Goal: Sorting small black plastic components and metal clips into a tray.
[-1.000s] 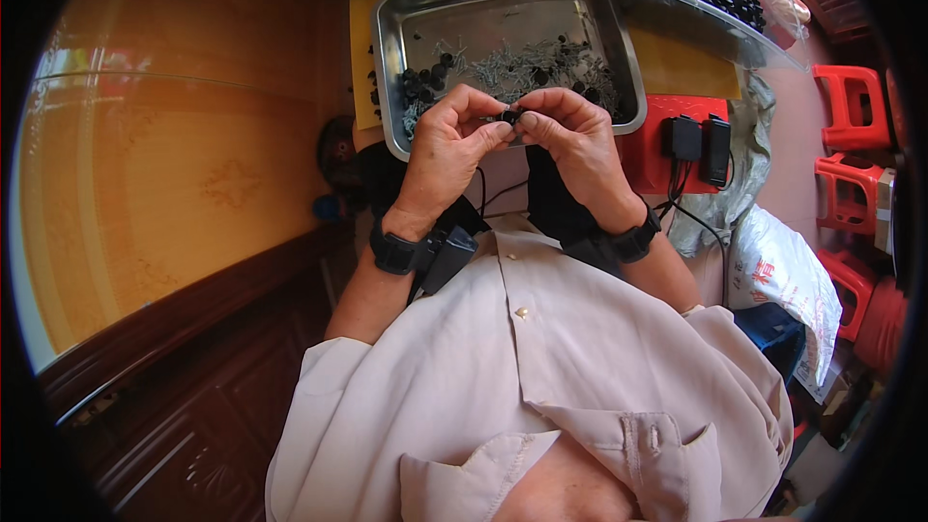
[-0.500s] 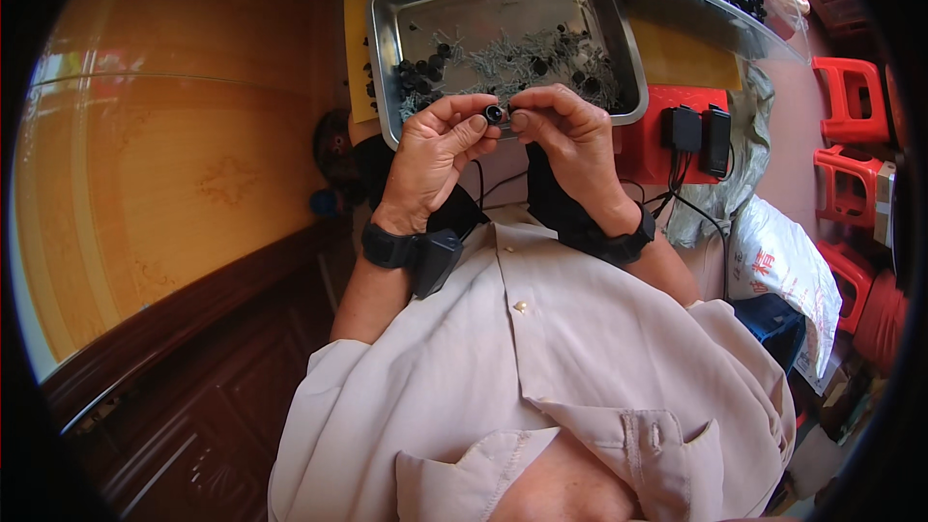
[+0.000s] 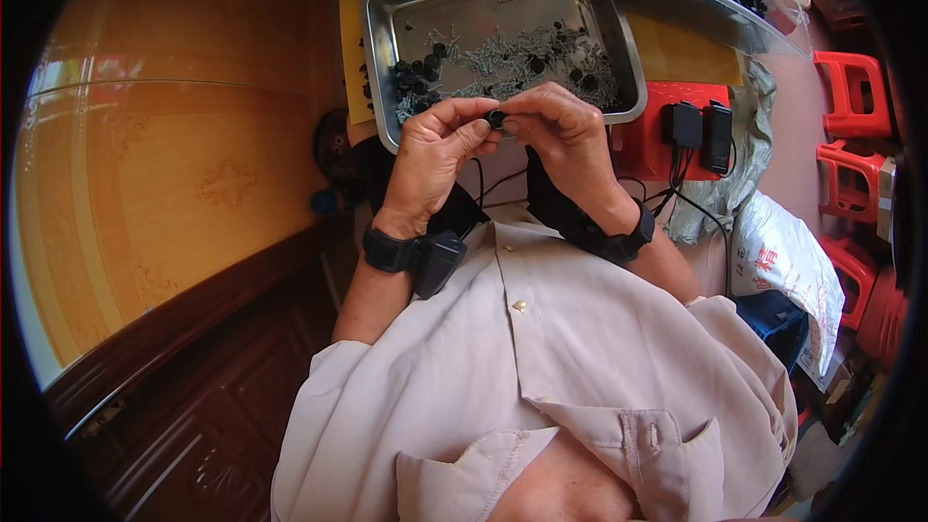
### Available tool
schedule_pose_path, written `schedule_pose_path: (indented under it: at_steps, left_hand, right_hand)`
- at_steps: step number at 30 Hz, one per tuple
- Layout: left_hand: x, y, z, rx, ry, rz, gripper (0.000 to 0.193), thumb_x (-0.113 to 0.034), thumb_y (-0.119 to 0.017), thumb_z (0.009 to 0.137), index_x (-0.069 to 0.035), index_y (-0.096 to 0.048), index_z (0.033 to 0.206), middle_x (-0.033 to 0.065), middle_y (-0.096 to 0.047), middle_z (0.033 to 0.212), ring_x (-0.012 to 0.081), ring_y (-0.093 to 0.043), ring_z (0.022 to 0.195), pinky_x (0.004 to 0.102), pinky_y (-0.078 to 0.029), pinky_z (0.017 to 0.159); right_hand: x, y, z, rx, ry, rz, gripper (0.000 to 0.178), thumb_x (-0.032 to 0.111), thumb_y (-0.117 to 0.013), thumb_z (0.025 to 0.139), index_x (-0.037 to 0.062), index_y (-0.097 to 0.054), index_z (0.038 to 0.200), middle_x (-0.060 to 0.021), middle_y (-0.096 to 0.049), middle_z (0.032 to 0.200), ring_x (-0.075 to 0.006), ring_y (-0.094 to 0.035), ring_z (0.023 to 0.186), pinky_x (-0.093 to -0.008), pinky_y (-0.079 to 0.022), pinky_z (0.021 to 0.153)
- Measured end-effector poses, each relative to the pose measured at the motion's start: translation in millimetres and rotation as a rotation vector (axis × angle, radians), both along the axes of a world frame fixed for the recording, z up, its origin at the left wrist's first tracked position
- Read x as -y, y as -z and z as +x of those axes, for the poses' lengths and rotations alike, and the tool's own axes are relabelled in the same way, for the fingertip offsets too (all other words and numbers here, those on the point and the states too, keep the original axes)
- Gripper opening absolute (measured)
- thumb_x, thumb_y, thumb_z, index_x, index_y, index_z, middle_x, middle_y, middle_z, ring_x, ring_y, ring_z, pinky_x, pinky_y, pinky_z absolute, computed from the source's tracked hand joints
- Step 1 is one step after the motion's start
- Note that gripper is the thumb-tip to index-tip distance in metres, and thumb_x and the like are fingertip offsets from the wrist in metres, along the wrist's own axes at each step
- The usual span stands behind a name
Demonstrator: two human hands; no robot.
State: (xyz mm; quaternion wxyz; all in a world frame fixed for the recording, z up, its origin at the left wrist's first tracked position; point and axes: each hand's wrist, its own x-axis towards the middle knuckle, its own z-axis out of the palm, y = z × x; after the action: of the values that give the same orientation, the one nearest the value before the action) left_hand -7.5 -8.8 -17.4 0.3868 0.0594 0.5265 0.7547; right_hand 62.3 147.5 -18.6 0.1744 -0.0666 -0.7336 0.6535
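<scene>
pinching one small black part (image 3: 496, 120) between left grip (image 3: 425, 157) and right grip (image 3: 568, 143), at the near rim of the metal tray (image 3: 503, 6). apparently midway through this piece, with plenty left, judging by silvery screws (image 3: 495, 60) and black caps (image 3: 420, 75) loose inside the tray; cannot tell finished ones apart. set on a yellow board (image 3: 688, 53) beneath the tray; flanked beyond its right corner by a clear bin (image 3: 720, 27), farther right by red stools (image 3: 851, 127), left by wood panelling (image 3: 193, 145).

A loose, pale beige, short-sleeved shirt (image 3: 425, 387) with small pearly buttons (image 3: 520, 306) down the front and a stitched, open collar (image 3: 454, 474); a black left wristband (image 3: 387, 249) with a boxy dark unit (image 3: 439, 265) attached, and a black right wristband (image 3: 633, 235)
</scene>
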Motion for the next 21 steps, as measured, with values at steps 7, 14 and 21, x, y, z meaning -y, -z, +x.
schedule_pose_path:
  at_steps: [7,14,21]
  left_hand:
    - [-5,-7,2,-0.148,-0.015,-0.114,0.021,-0.001,-0.059,0.085,0.000,-0.058,0.105,0.0060,-0.064,0.091,0.0115,-0.062,0.079,0.0235,-0.052,0.073]
    - [-8,-8,6,-0.258,-0.026,-0.152,0.024,0.001,-0.064,0.080,-0.001,-0.058,0.103,0.0035,-0.063,0.090,0.0087,-0.060,0.079,0.0219,-0.052,0.072]
    - [-14,-12,9,-0.384,-0.084,-0.274,0.030,0.003,-0.070,0.073,-0.002,-0.058,0.099,0.0029,-0.063,0.088,0.0085,-0.059,0.082,0.0220,-0.049,0.075]
  right_hand:
    - [-6,1,2,0.178,-0.086,-0.398,0.010,0.000,-0.066,0.077,-0.0003,-0.065,0.087,-0.0031,-0.064,0.074,-0.0052,-0.055,0.063,-0.0186,-0.045,0.055]
    - [-9,-6,1,0.306,-0.113,-0.614,0.011,0.003,-0.067,0.078,0.0001,-0.064,0.088,-0.0023,-0.063,0.076,-0.0066,-0.055,0.065,-0.0194,-0.045,0.059]
    - [-15,-5,1,0.389,-0.167,-0.795,0.011,0.005,-0.068,0.078,0.0020,-0.061,0.087,-0.0018,-0.061,0.075,-0.0080,-0.054,0.064,-0.0197,-0.044,0.060]
